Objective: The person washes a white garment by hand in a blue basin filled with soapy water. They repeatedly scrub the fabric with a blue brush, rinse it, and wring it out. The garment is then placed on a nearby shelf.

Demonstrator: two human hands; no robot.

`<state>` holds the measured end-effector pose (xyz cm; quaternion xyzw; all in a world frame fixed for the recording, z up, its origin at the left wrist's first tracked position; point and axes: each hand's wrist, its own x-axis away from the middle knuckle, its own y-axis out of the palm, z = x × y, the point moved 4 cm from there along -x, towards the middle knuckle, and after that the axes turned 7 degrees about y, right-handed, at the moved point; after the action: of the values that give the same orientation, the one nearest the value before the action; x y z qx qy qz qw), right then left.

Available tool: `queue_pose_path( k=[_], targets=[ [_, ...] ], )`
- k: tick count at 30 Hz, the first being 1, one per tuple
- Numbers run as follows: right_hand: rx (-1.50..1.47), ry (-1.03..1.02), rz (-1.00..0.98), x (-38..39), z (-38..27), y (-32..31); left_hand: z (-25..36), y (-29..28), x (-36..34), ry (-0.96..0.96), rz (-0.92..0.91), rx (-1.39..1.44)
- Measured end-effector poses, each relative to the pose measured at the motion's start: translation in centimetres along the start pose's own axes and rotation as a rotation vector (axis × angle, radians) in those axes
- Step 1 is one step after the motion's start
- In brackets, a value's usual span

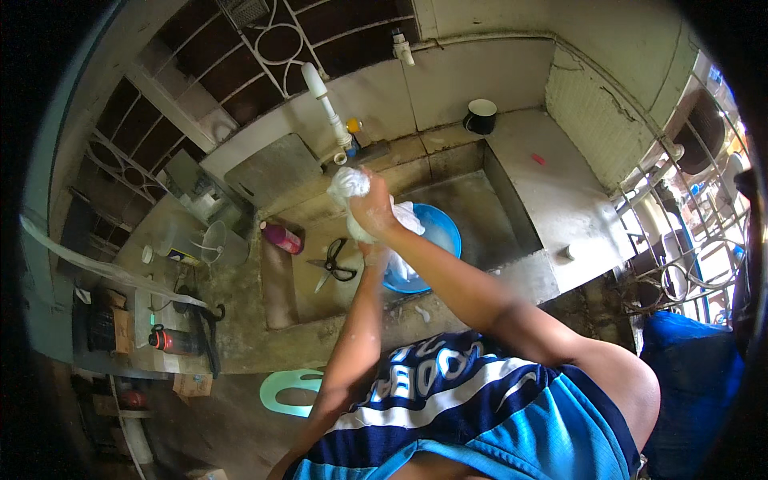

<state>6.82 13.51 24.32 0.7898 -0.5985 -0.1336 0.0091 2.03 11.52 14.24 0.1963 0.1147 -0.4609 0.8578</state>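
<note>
A wet-looking white cloth (408,218) is bunched up between my two hands, over the left side of a round blue basin (450,232) in the sink. My right hand (373,206) is closed round its upper part, and a wadded end sticks out past the fist. Lower down, my left hand (374,254) grips the cloth nearer the basin, its fingers mostly hidden. Whitish water shows in the basin. On the sink floor, left of my hands, lie black-handled scissors (342,273) and a purple bottle (282,238) on its side.
A white pipe tap (326,104) rises behind the sink. On the right ledge stands a dark mug (480,118). Clear containers (214,240) and a dark bottle with a red cap (174,340) occupy the left counter. Below is a pale green stool (292,393).
</note>
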Motion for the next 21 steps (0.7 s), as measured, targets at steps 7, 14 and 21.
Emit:
queue_pose_path(
  k=[7, 14, 21],
  targets=[
    [-0.269, -0.053, 0.110, -0.7, 2.1, 1.3, -5.0, 0.5, -0.7, 0.003, -0.005, -0.026],
    [-0.232, -0.171, 0.040, -1.9, -4.2, 0.9, -10.1, -0.3, -0.4, 0.052, 0.034, -0.193],
    [0.434, -0.493, 0.166, -3.1, -14.3, -2.6, -16.3, -1.8, 0.4, 0.098, 0.056, -0.408]
  ],
)
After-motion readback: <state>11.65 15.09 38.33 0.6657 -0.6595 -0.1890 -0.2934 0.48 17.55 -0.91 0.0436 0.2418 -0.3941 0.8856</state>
